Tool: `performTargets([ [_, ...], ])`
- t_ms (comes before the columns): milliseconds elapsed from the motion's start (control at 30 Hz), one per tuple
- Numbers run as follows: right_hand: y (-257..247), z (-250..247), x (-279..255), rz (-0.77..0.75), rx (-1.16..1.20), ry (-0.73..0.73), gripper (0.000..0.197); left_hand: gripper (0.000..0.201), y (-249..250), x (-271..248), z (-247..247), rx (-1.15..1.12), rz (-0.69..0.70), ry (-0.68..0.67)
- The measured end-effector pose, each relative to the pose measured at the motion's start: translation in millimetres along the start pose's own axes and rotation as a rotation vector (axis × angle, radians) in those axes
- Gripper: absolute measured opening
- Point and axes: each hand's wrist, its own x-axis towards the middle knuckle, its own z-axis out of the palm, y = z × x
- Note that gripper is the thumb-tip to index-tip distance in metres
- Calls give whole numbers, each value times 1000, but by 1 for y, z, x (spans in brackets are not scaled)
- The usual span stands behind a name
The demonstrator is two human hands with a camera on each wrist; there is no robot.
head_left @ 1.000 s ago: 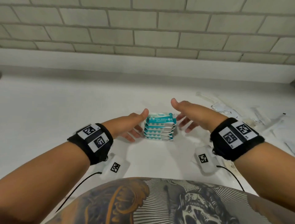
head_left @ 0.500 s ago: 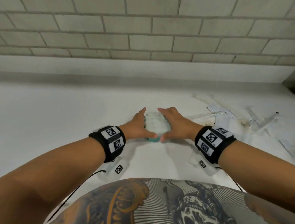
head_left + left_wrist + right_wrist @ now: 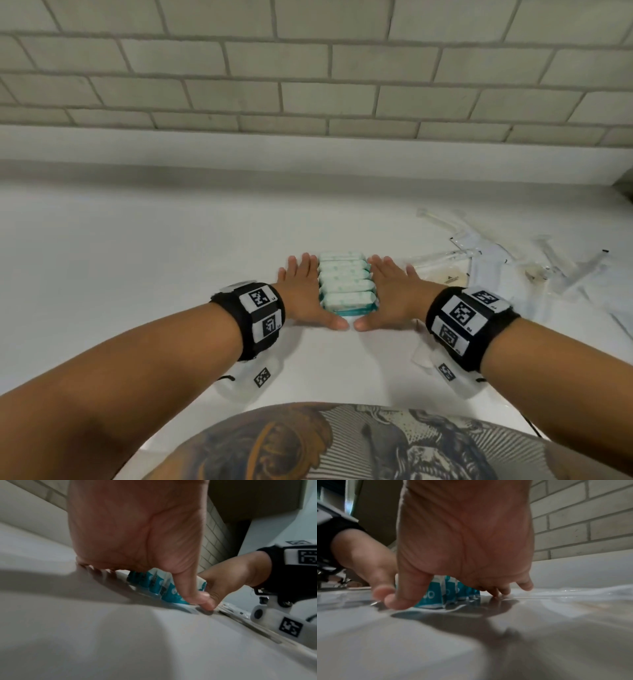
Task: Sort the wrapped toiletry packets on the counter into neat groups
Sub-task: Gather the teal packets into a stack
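A row of five teal-and-white wrapped packets (image 3: 346, 286) stands on edge at the middle of the white table (image 3: 137, 260). The left hand (image 3: 305, 294) and right hand (image 3: 394, 294) flank it, fingers straight, thumbs nearly meeting at its near end. Clear plastic-wrapped packets (image 3: 496, 260) lie scattered to the right.

Head looks down; wrists low, sharing teal packets (image 3: 346, 285).

A white bench (image 3: 137, 274) runs left to right, meeting a plain white upstand (image 3: 308, 154) at the far edge. Above it rises a wall of pale grey brick tiles (image 3: 308, 68), evenly lit.
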Motion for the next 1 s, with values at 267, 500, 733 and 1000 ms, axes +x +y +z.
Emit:
performTargets([
  [267,2,-1,-3,38,-27,-5,134,148,-5,0,-2,-56,16,-4],
  [500,6,-37,-19,-6,36,39,147,153,-6,-13,-16,-216,46,12],
  [733,-15,-32,-6,-185,46,135,133,150,8,-13,-16,-294,113,84],
  [1000,1,-54,1,-142,662,-53,99,129,-3,-11,-41,-674,112,-82],
])
